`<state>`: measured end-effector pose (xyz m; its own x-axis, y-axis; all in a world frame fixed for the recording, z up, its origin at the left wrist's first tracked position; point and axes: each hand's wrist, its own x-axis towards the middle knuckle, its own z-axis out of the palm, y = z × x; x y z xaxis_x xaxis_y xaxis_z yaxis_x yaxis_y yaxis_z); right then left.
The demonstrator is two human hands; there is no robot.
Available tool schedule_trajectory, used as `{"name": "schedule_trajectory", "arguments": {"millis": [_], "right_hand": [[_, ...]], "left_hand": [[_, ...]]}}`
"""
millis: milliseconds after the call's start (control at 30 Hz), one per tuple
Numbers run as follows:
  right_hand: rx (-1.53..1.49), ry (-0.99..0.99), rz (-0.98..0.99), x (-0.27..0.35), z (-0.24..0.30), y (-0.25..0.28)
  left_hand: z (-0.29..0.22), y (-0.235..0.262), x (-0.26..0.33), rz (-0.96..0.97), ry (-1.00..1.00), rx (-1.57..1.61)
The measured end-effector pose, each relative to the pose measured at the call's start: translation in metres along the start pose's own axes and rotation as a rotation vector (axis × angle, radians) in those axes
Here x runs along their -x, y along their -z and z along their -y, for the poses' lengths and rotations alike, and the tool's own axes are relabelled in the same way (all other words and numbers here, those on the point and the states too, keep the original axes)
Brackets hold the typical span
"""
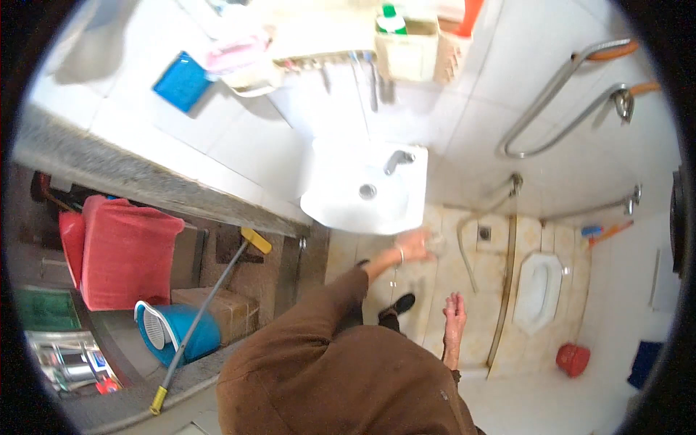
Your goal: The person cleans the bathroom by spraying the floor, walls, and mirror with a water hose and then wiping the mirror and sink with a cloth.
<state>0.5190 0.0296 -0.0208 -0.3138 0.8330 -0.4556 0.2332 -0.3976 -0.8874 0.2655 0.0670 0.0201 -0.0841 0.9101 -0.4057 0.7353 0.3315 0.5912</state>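
Observation:
My left hand [415,245], with a light bracelet at its wrist, hangs just below the front rim of the white sink [319,210]. Motion smears its fingers, and a pale blur beside them cannot be made out. My right hand [454,315] is held out to the right of my body, fingers stretched and nothing in them. Over the basin stands a metal tap [398,161]; no water can be seen coming from it. A thin hose [464,254] runs down to the tiled floor between my hands and the squat toilet [538,292].
Left of me are a blue mop bucket [206,333], a grey pole with yellow ends [205,315] and a red cloth [130,254]. A low ledge [502,312] crosses the floor at right. Beyond it sits a red bucket [573,359]. A shower hose [540,109] hangs on the wall.

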Motion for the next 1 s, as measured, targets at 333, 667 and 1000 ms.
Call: {"name": "schedule_trajectory", "arguments": {"millis": [333,667,1000], "right_hand": [[-0.462,0.172,0.3,-0.04,0.108,-0.106],[-0.729,-0.143,0.769,-0.008,0.2,-0.121],[-0.834,-0.177,1.132,0.011,0.228,-0.174]], "left_hand": [[-0.038,0.025,0.024,-0.694,0.02,1.271],[0.024,0.086,0.048,-0.168,-0.433,1.932],[-0.018,0.186,0.054,0.16,-1.813,1.697]]}}
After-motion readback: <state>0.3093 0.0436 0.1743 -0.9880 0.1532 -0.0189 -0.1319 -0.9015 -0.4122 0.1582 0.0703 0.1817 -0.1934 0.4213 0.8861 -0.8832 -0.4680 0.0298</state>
